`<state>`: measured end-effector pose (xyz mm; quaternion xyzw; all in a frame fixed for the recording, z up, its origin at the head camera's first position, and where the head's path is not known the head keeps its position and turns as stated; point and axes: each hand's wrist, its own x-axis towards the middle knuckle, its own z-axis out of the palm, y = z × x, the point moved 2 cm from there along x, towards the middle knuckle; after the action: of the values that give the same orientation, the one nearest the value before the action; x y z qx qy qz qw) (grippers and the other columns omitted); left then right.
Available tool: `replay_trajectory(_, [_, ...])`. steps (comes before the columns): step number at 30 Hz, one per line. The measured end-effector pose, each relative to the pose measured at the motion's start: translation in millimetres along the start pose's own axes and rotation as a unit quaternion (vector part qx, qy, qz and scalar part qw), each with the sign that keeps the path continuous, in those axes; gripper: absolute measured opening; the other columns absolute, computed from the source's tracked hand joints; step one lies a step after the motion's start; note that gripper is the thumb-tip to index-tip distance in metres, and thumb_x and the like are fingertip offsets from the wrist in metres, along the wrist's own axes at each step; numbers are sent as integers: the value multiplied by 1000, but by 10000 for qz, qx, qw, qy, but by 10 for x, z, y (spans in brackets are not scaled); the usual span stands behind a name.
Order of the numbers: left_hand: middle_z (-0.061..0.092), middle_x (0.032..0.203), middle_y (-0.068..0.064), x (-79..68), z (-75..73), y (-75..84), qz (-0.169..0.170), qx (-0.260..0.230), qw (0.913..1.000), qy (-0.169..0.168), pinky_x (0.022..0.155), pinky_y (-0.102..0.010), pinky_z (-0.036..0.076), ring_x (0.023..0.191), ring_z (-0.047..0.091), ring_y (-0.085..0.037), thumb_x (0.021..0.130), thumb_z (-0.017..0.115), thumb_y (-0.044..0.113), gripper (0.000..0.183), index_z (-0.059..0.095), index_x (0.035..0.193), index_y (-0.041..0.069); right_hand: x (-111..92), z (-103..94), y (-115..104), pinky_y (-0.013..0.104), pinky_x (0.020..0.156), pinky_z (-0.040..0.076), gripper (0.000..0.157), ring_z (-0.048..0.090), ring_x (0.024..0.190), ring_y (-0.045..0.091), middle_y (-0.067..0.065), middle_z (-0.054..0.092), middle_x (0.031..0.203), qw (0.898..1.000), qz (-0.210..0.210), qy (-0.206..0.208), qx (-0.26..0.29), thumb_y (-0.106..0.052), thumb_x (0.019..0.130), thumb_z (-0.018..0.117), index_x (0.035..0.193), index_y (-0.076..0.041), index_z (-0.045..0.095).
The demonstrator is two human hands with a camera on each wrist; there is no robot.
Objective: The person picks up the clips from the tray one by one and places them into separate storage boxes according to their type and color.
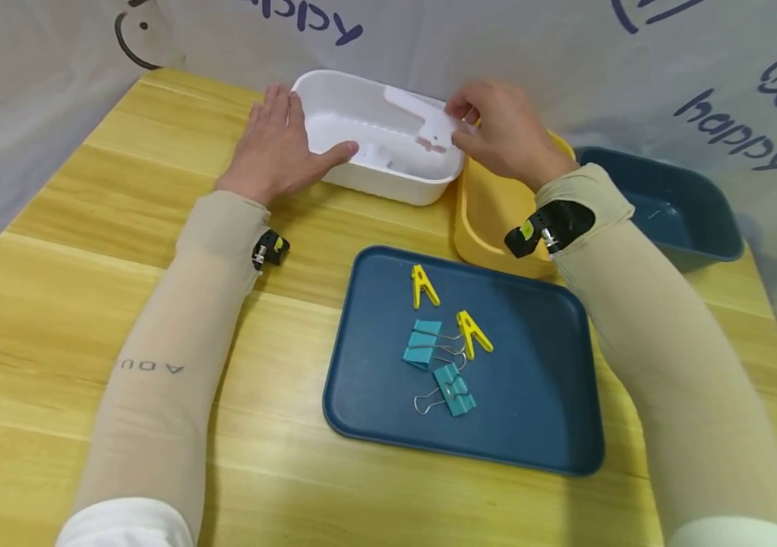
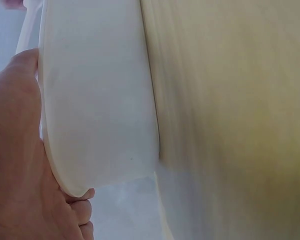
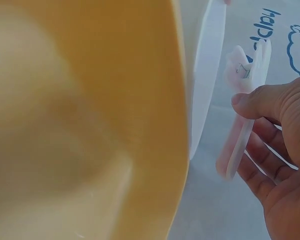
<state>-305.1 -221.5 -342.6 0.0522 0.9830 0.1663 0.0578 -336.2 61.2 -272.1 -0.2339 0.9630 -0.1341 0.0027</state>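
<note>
My left hand [image 1: 279, 144] lies with straight fingers along the left end of a white plastic box [image 1: 388, 182], its thumb stretched over the front rim. In the left wrist view its fingertips [image 2: 81, 212] show past the rim's corner. My right hand [image 1: 500, 125] pinches a pale pink-and-white plastic clip [image 3: 240, 120] between thumb and fingers, over the right end of the white box. A small metal spring shows on the clip in the right wrist view. A few small light pieces lie on the white box's floor.
Right of the white box stand a yellow box [image 1: 491, 205] and a dark blue box [image 1: 692, 216]. In front, a blue tray [image 1: 532, 395] carries two yellow clothespins [image 1: 424, 287] and two teal binder clips [image 1: 455, 390]. Behind the boxes hangs a pale sheet [image 1: 566, 53] with drawings.
</note>
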Motion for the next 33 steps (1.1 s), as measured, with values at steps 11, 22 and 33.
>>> replay_trajectory(11, [-15, 172, -24, 15, 31, 26, 33, 233, 9997, 16, 136, -50, -8, 162, -16, -38, 91, 24, 88, 123, -8, 161, -8, 236, 162, -41, 44, 112, 49, 36, 53, 122, 32, 17, 63, 135, 9993, 6, -360, -119, -17, 101, 58, 135, -4, 63])
replay_trajectory(22, [-20, 171, -20, 1, 16, -2, -85, -22, 10000, 27, 136, -48, -10, 162, -20, -34, 92, 27, 87, 121, -11, 162, -4, 399, 202, -170, 46, 111, 47, 35, 52, 119, 35, 20, 62, 129, 9956, -186, -832, -398, -10, 97, 61, 130, 0, 65])
replay_trajectory(33, [-20, 172, -20, -16, 10, 5, -68, 0, 10000, 34, 136, -48, -9, 162, -19, -34, 92, 27, 86, 121, -11, 161, -5, 544, 204, -221, 49, 112, 48, 36, 52, 115, 37, 22, 63, 127, 9874, -102, -1330, -850, -4, 95, 58, 129, 3, 64])
